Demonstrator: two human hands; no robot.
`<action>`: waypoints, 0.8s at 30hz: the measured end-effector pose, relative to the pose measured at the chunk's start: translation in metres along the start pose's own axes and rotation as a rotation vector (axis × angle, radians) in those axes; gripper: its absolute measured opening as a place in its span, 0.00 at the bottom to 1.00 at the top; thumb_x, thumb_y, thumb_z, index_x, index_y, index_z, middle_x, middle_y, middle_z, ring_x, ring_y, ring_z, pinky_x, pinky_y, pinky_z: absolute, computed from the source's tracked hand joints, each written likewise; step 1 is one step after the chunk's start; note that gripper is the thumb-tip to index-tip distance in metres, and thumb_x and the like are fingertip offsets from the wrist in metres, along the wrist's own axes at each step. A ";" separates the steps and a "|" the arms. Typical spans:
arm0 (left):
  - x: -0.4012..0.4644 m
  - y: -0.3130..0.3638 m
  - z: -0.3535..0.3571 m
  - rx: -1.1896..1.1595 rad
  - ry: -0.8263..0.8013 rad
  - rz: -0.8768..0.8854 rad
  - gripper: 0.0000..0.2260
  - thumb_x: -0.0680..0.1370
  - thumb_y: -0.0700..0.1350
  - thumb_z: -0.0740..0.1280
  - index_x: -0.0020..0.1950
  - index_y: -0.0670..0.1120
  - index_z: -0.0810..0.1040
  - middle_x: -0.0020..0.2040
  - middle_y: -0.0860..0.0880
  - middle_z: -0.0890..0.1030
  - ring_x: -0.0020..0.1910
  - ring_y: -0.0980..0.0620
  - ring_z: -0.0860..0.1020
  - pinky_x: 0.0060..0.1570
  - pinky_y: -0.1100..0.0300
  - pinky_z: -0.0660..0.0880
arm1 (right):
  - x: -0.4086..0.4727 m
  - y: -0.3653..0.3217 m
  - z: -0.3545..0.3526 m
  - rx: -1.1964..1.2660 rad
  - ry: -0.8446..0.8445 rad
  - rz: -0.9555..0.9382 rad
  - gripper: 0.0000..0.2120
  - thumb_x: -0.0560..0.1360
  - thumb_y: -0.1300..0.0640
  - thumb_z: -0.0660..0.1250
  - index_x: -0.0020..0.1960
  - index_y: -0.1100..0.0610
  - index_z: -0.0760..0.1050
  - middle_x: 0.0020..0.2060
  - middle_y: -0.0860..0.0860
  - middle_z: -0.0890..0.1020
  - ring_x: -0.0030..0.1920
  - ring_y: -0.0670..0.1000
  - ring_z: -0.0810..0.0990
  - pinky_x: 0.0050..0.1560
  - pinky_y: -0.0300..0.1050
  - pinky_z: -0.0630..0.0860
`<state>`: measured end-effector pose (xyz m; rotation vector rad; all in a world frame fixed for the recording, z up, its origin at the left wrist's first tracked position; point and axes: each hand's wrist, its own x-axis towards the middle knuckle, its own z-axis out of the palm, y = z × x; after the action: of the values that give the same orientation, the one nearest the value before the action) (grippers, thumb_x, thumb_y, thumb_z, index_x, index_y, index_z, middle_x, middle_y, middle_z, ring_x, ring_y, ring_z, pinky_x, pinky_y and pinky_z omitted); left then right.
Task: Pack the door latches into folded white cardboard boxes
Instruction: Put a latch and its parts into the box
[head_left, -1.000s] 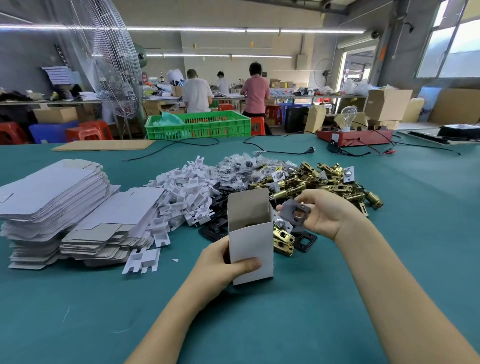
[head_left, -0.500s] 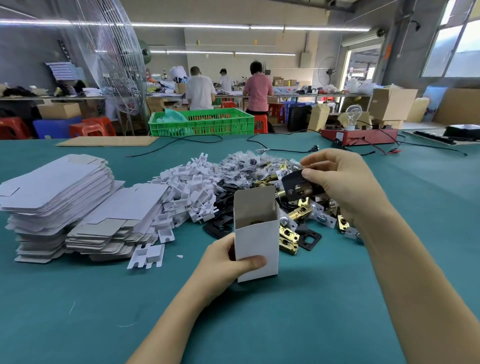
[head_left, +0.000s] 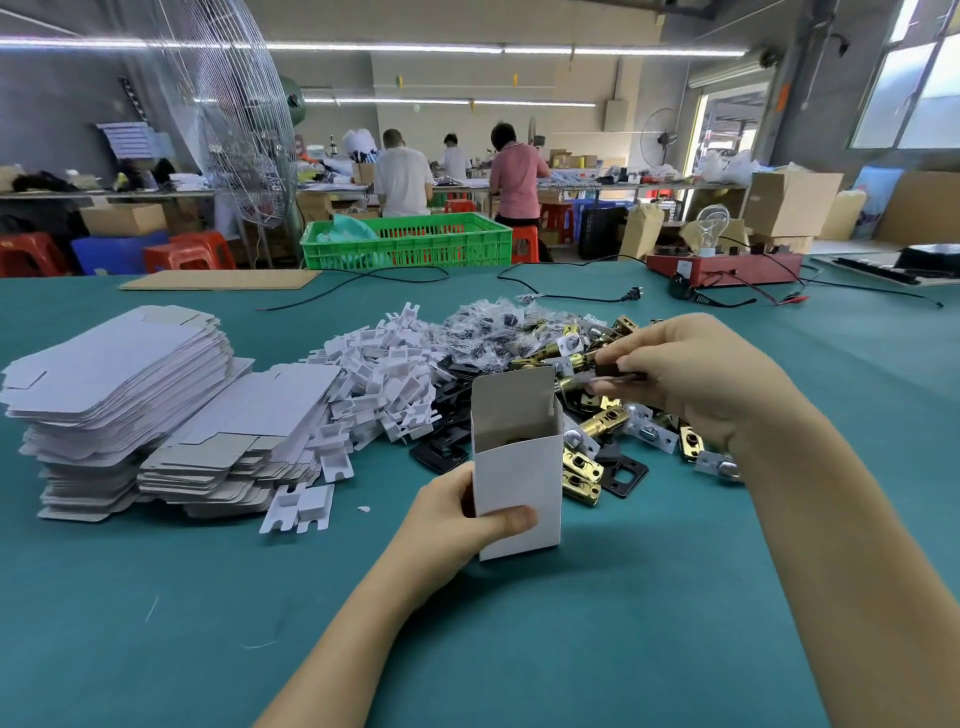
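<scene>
A person's left hand (head_left: 457, 514) is gripping an upright white cardboard box (head_left: 519, 467) on the teal bench (head_left: 571, 649), thumb lying across its front face and fingers curled behind, the top flap standing open. At about two o'clock from the box, the right hand (head_left: 696, 379) is hovering above the pile of brass door latches (head_left: 597, 441), its fingers (head_left: 618, 358) pinching a small dark part (head_left: 618, 370), possibly a plate with a latch behind it, though the blur is hiding its shape. The held part is sitting just beside the box's raised flap, apart from it. At nine o'clock from the box, stacks of flat white box blanks (head_left: 124, 384) are resting on the bench, with a heap of white card inserts (head_left: 384, 379) lying between them and the latches. Black plates (head_left: 621, 470) are lying beside the box at three o'clock.
</scene>
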<state>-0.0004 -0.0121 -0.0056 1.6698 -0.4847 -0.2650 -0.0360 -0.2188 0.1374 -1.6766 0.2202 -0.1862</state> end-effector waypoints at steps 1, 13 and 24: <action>0.000 0.000 0.000 0.004 -0.001 0.002 0.20 0.63 0.55 0.77 0.54 0.61 0.81 0.53 0.56 0.85 0.54 0.56 0.82 0.54 0.58 0.77 | 0.001 0.000 -0.003 0.103 -0.030 0.036 0.10 0.77 0.75 0.57 0.45 0.72 0.78 0.46 0.67 0.80 0.36 0.54 0.85 0.34 0.38 0.81; -0.001 0.002 0.000 0.007 0.002 0.000 0.19 0.65 0.51 0.77 0.56 0.57 0.80 0.52 0.57 0.85 0.52 0.58 0.82 0.47 0.67 0.76 | -0.001 0.001 -0.005 0.323 -0.173 0.017 0.11 0.69 0.70 0.69 0.50 0.73 0.76 0.48 0.64 0.84 0.47 0.58 0.85 0.40 0.37 0.82; -0.002 0.003 0.000 -0.026 -0.023 0.003 0.21 0.65 0.52 0.77 0.57 0.55 0.81 0.53 0.55 0.85 0.53 0.56 0.83 0.50 0.64 0.77 | -0.018 -0.006 0.023 -0.134 -0.253 -0.280 0.01 0.76 0.62 0.68 0.47 0.59 0.77 0.36 0.52 0.85 0.37 0.57 0.85 0.38 0.44 0.83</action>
<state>-0.0026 -0.0117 -0.0030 1.6420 -0.4985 -0.2874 -0.0478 -0.1918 0.1404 -1.8417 -0.1971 -0.1691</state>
